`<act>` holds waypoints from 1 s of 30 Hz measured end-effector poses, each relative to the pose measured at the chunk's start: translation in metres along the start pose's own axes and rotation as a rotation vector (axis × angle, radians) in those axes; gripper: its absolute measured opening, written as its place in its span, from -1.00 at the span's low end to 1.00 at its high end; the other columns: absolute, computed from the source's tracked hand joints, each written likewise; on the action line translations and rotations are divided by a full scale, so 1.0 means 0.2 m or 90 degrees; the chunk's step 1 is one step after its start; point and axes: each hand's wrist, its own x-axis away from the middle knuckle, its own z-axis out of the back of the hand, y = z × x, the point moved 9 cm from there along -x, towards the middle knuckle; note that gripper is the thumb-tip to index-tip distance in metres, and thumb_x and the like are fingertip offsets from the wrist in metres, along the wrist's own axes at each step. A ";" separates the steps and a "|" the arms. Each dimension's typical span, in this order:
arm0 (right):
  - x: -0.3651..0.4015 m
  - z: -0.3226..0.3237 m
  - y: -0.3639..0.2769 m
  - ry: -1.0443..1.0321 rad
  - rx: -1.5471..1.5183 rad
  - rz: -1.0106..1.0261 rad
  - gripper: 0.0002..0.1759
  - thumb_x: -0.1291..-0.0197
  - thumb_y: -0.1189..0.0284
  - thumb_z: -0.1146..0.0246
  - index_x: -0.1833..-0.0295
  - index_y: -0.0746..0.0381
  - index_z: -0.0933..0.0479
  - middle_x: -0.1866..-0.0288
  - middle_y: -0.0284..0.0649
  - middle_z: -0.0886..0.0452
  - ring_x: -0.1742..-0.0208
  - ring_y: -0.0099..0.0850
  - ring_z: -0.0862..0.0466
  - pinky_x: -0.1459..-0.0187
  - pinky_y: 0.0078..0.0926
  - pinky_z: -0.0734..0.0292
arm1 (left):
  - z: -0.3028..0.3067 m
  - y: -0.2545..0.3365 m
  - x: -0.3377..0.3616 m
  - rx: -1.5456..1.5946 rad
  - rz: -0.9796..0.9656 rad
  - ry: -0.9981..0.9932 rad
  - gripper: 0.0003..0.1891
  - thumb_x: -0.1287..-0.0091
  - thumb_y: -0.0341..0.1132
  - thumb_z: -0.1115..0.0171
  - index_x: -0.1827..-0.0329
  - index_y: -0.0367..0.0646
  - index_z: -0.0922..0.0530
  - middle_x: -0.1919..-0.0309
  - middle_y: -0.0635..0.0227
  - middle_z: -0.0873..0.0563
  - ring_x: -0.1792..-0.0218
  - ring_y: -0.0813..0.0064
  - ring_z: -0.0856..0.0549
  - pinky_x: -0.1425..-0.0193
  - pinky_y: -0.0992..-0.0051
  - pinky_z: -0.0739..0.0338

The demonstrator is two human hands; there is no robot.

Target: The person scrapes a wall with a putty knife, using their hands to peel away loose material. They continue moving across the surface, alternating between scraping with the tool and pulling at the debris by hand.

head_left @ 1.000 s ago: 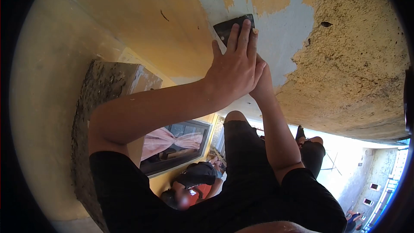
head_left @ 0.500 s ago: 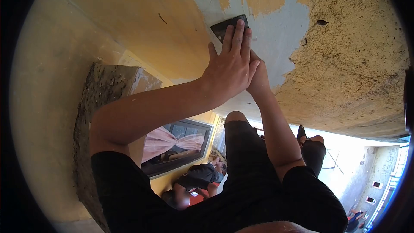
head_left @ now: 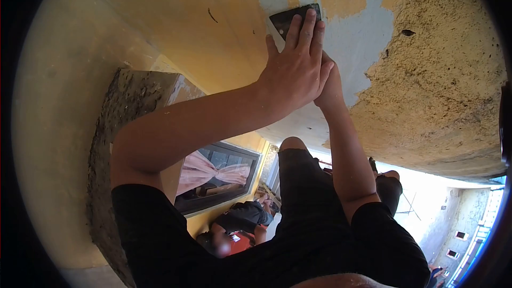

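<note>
A dark scraper (head_left: pixel 282 20) with a broad flat blade lies against the wall at the top of the view, its edge in a patch of bare grey-white surface (head_left: pixel 349 34). My left hand (head_left: pixel 296 69) rests over it, fingers stretched out flat on the blade, thumb out to the side. Behind it, my right hand (head_left: pixel 332 85) is mostly covered; it appears closed around the scraper's handle, which I cannot see. Yellow paint (head_left: pixel 224 37) borders the patch on the left, with ragged strips above.
Rough, crumbly plaster (head_left: pixel 442 74) spreads to the right. On the left juts a pillar with a broken edge (head_left: pixel 122 106). A window with a pink curtain (head_left: pixel 208 173) is below my left arm. Another person (head_left: pixel 242 218) sits or crouches beyond, in dark clothes.
Both hands have pushed the scraper upward along the wall, and it sits slightly further right in view. The camera's view has shifted a little. The left hand's fingers remain flat on the blade.
</note>
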 end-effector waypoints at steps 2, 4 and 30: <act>-0.01 0.00 -0.01 0.004 0.000 0.007 -0.53 -0.29 0.43 -0.23 -0.27 0.38 -0.43 -0.09 -0.08 -0.67 -0.04 -0.41 -0.63 -0.05 -0.42 -0.55 | 0.01 -0.01 -0.01 0.003 0.004 0.007 -0.30 -0.50 -0.01 0.01 -0.48 -0.45 -0.19 -0.51 -0.22 -0.11 -0.49 -0.18 -0.23 -0.18 -0.36 -0.43; -0.02 0.02 -0.03 0.054 -0.016 0.047 -0.54 -0.19 0.39 -0.30 -0.16 0.38 -0.49 0.04 0.07 -0.70 0.02 -0.06 -0.72 0.04 -0.27 -0.58 | 0.03 -0.02 -0.02 0.004 0.005 0.013 -0.30 -0.50 -0.01 0.01 -0.48 -0.45 -0.19 -0.51 -0.22 -0.11 -0.48 -0.18 -0.24 -0.18 -0.36 -0.43; -0.04 0.01 -0.08 -0.002 -0.031 0.002 -0.54 -0.24 0.42 -0.26 -0.21 0.40 -0.46 -0.05 -0.03 -0.68 -0.03 -0.36 -0.64 -0.03 -0.39 -0.54 | 0.08 -0.02 -0.03 -0.036 0.013 0.028 -0.30 -0.47 0.01 0.02 -0.48 -0.38 -0.24 -0.52 -0.14 -0.17 -0.49 -0.04 -0.27 -0.16 -0.36 -0.40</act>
